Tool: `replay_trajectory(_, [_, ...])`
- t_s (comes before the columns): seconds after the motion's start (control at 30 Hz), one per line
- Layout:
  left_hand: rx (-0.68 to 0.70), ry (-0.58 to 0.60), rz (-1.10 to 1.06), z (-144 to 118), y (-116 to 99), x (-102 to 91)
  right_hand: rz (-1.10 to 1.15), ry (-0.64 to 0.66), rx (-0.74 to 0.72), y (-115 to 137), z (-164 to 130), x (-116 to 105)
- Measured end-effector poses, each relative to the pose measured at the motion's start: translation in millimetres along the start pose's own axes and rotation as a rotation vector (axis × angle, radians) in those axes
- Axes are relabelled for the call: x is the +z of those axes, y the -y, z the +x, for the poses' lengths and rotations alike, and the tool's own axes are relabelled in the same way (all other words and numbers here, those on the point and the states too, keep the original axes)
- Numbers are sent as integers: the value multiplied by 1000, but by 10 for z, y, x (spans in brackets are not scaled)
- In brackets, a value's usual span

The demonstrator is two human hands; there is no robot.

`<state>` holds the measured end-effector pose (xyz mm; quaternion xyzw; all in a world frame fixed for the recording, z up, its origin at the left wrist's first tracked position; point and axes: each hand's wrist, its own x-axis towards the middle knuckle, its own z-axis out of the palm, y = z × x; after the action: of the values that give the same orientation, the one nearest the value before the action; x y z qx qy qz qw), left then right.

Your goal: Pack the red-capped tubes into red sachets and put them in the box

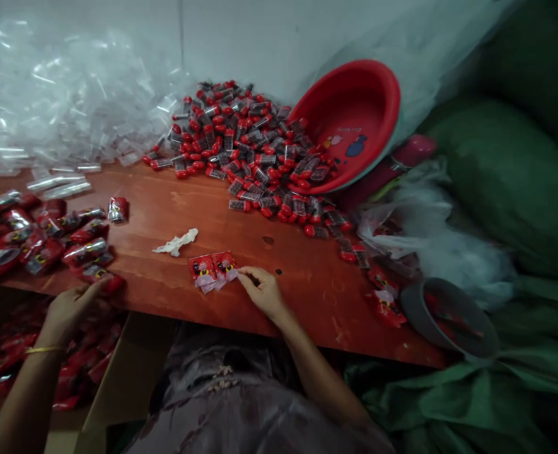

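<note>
My right hand (262, 291) is narrowed to a pinch, thumb and forefinger on the pale end of one of the flat red plastic sleeves with a dark-and-yellow print (212, 268), which lie side by side near the front of the reddish-brown wooden counter (316, 287). Their long axes run roughly front to back, slightly aslant, the pale ends pointing toward me and the front edge. My left hand (73, 309) is at that edge, thumb against a filled, shiny red packet (106, 277) whose long axis runs mostly sideways, right end angled a little toward me; I cannot tell whether my fingers close around it. Bare wood opens right of my right hand, as far as the round grey bowl (449, 318). Leftward, a crumpled white scrap (177, 242) interrupts the open room before the heap of filled red packets (42, 239).
</note>
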<state>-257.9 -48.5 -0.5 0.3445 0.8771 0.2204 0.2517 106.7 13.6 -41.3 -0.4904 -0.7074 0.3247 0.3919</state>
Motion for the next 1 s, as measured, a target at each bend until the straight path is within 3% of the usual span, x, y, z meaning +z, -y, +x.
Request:
replay_trajectory(0.1, [-4, 69, 163, 131, -44, -83, -310, -68, -3, -74, 426, -224])
replay_trajectory(0.2, [47, -234, 458, 83, -148, -132, -622, -143, 26, -180, 1020, -396])
replay_trajectory(0.3, [124, -570, 419, -131, -281, -7, -805, -147, 95, -344, 1511, -426])
replay_trajectory(0.33, [206, -615, 346, -222, -341, 93, -843, -118, 123, -403, 1603, -404])
replay_trajectory(0.37, [327, -569, 276, -312, -411, 218, -873, -88, 137, -456, 1649, -374])
replay_trajectory(0.47, [714, -305, 176, -522, -668, 657, -912, -26, 93, -542, 1524, -285])
replay_trajectory(0.53, [856, -237, 230, -569, -845, 889, -914, -12, 16, -535, 1279, -265])
replay_trajectory(0.63, [813, -266, 296, -480, -1034, 1005, -901, 0, -88, -487, 838, -296])
replay_trajectory(0.77, [697, -263, 382, -179, -1079, 893, -858, -27, -142, -471, 405, -342])
replay_trajectory(0.9, [646, -140, 417, 24, -1009, 854, -825, -68, -139, -507, 276, -355])
replay_trajectory(1.0, [643, -110, 434, -68, -996, 869, -807, -85, -168, -532, 275, -360])
